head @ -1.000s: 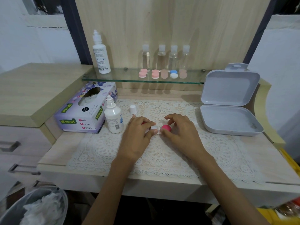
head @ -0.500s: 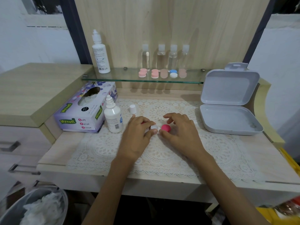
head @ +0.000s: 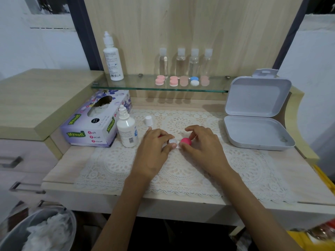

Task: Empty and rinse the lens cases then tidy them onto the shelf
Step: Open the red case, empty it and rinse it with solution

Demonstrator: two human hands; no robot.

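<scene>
A lens case lies on the lace mat between my hands, with a white cap [head: 172, 141] on its left side and a bright pink cap [head: 186, 141] on its right. My left hand [head: 154, 151] holds the white end with curled fingers and thumb. My right hand [head: 203, 145] pinches the pink cap between thumb and fingers. Several other lens cases [head: 182, 80] sit in a row on the glass shelf [head: 137, 86], most pink, one blue and white.
An uncapped small solution bottle [head: 126, 130] stands left of my hands, its white cap [head: 148, 120] behind. A tissue box [head: 94, 122] sits further left. An open grey case [head: 257, 120] lies at the right. A tall bottle [head: 112, 58] and several clear bottles [head: 186, 60] stand on the shelf. A bin [head: 41, 230] is lower left.
Both hands stay on the lens case in the same spot; the fingers of my right hand have shifted slightly around the pink cap.
</scene>
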